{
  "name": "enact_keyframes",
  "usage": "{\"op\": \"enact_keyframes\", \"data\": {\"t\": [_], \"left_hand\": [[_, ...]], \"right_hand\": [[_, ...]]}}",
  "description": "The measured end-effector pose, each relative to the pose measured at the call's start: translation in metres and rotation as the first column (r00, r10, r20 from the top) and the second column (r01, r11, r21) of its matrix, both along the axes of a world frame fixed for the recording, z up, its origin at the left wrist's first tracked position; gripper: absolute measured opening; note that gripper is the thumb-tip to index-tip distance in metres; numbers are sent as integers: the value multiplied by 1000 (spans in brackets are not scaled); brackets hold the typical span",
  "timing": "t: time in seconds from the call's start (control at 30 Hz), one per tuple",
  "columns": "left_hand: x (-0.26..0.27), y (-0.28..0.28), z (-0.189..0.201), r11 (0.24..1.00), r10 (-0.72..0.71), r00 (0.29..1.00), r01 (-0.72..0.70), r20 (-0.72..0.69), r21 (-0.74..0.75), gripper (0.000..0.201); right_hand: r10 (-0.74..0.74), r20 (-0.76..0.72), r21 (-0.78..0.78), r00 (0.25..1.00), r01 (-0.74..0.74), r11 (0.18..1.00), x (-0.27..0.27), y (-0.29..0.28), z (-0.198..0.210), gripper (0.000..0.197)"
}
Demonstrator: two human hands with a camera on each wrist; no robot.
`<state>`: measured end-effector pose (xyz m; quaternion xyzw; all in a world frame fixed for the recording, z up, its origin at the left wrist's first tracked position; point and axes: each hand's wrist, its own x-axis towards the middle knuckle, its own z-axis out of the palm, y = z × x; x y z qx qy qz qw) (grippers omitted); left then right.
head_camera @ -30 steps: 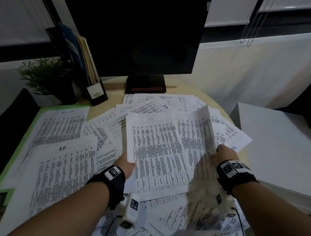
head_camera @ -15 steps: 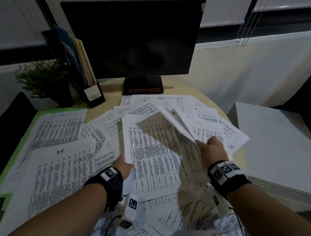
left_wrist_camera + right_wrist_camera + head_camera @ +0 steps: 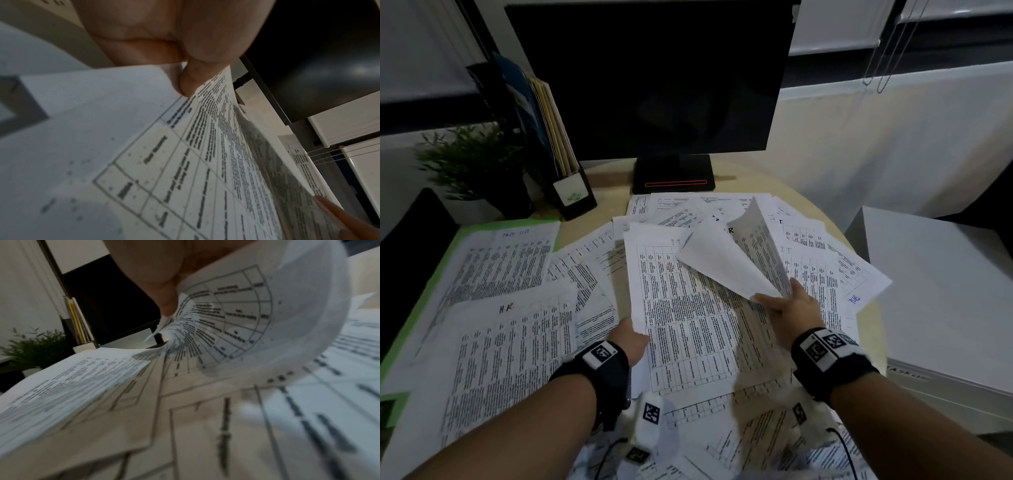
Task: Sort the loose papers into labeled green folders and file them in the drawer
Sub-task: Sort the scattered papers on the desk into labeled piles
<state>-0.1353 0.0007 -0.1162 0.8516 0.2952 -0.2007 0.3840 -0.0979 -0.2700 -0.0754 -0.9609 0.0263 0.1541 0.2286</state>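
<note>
Green folder [image 3: 431, 284] lies along the tabletop's [image 3: 585, 233] left edge under printed sheets, one marked HR [image 3: 510, 342]. Left hand [image 3: 630, 339], grip pinched on the left edge of the centre sheet [image 3: 688, 325]. Right hand [image 3: 791, 311], grip clamped on a curled sheet [image 3: 722, 263] lifted off the loose papers [image 3: 825, 253] toward the tabletop's right edge.

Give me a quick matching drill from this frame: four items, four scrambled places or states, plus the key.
Items
1. curled sheet
2. HR sheet
3. plant
4. monitor

Places or states
A. far left of the desk, beside the file holder
B. lifted off the pile, pinched by the right hand
C. back centre, screen dark
D. flat at near left

Pairs: 1-B, 2-D, 3-A, 4-C
</note>
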Motion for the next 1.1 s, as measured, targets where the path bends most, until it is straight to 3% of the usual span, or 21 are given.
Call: {"op": "enact_keyframes", "data": {"t": [0.13, 0.23, 0.3, 0.4, 0.5, 0.6, 0.67, 0.77, 0.83, 0.87, 0.93, 1.0, 1.03, 1.1], "left_hand": [[-2, -3, 5, 1000, 17, 1000, -17, -5, -20, 45], [-4, -2, 6, 997, 42, 999, -41, 15, -62, 44], [-5, -1, 6, 995, 50, 998, -47, 28, -90, 41], [-8, -2, 9, 985, 54, 996, -41, 75, -166, 37], [-7, -3, 11, 964, 99, 989, -67, 112, -257, 33], [-5, -3, 12, 954, 112, 984, -68, 136, -293, 32], [-5, -4, 19, 934, 154, 970, -81, 187, -349, 50], [-2, -5, 32, 861, 286, 925, -134, 251, -490, 63], [2, -8, 40, 860, 281, 920, -116, 272, -497, 69], [4, -11, 44, 873, 253, 925, -92, 283, -479, 72], [7, -17, 48, 905, 177, 939, -38, 294, -424, 76], [9, -22, 50, 921, 134, 952, -18, 275, -389, 78], [10, -23, 50, 926, 130, 959, -26, 253, -376, 79], [16, -20, 47, 949, 115, 977, -55, 179, -311, 84]], "right_hand": [[-117, 53, -17, 992, 118, 993, 10, -14, -4, 34], [-201, -6, -244, 980, 193, 950, 12, -25, 1, 33], [-187, 61, -316, 981, 196, 928, 12, -26, 8, 31], [-204, 67, -85, 977, 209, 974, 19, -23, 14, 31], [-281, 8, 232, 960, 272, 934, 24, -20, 15, 30], [-315, -86, 514, 945, 313, 799, 19, -14, 20, 20], [-316, -156, 626, 936, 341, 701, 15, -10, 22, 20], [-308, -235, 729, 922, 377, 571, 13, -8, 18, 17], [-299, -318, 745, 900, 432, 508, 15, -6, 16, 18], [-290, -357, 717, 888, 459, 525, 17, -5, 14, 31], [-274, -313, 554, 909, 410, 725, 17, -5, 15, 52], [-236, -209, 403, 949, 304, 863, 16, -10, 7, 37], [-242, -190, 325, 952, 293, 899, 14, -13, 7, 26], [-299, -209, 185, 931, 337, 923, 16, -23, -2, 20]]}}
